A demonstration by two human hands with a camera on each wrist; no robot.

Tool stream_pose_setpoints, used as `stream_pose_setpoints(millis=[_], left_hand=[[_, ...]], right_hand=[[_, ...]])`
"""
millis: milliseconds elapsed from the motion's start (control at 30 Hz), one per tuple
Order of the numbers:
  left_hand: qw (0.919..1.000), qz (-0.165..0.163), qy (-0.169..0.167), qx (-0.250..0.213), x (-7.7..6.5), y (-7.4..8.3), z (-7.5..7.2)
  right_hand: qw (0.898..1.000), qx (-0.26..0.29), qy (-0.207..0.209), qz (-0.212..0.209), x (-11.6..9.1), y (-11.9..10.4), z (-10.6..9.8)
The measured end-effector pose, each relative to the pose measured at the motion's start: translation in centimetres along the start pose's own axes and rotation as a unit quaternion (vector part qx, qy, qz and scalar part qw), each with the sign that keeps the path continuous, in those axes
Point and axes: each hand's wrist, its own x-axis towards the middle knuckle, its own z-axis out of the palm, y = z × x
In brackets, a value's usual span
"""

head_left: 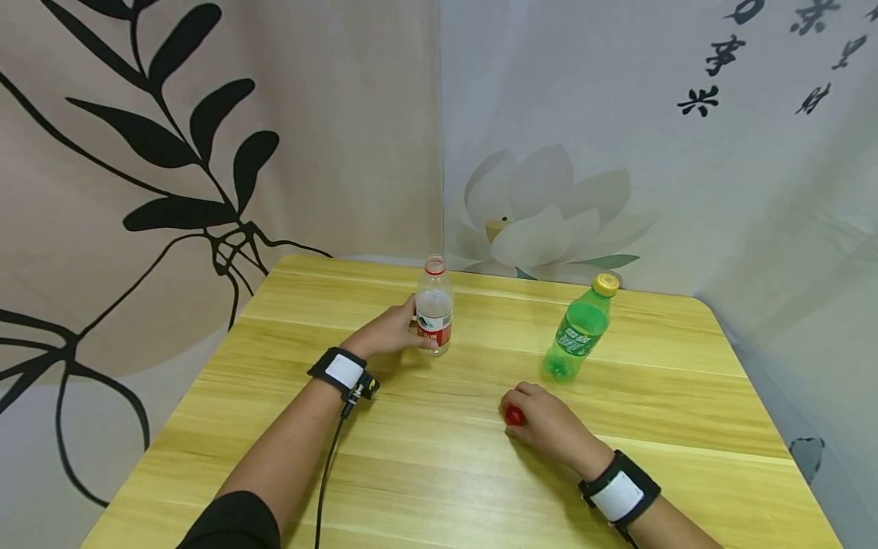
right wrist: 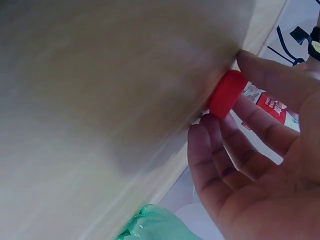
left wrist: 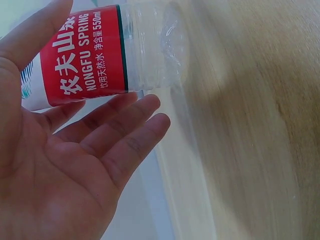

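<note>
A clear water bottle (head_left: 434,309) with a red label stands uncapped on the wooden table (head_left: 446,473). My left hand (head_left: 405,332) is around its lower part, thumb in front. In the left wrist view the fingers (left wrist: 125,130) lie nearly straight along the bottle (left wrist: 95,50). My right hand (head_left: 538,419) pinches a red cap (head_left: 514,415) low on the table; in the right wrist view the cap (right wrist: 227,94) sits between thumb and fingers (right wrist: 220,150), touching the wood. A green bottle (head_left: 578,329) with a yellow cap stands just beyond the right hand.
Printed cloth backdrops hang behind and on both sides of the table. Each wrist wears a black band, and a cable (head_left: 329,473) runs from the left one. The table's rounded far right corner (head_left: 700,305) is near the green bottle.
</note>
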Motion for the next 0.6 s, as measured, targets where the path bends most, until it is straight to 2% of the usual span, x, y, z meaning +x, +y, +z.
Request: stream_pose_setpoints(millis=[400, 600], left_hand=[[1.0000, 0.000, -0.001, -0.003, -0.22, -0.10, -0.12], [0.9997, -0.010, -0.008, 0.019, -0.55, -0.15, -0.35]], right_hand=[[0.999, 0.014, -0.024, 0.039, 0.12, -0.25, -0.12], [0.997, 0.032, -0.022, 0.067, 0.22, -0.45, -0.46]])
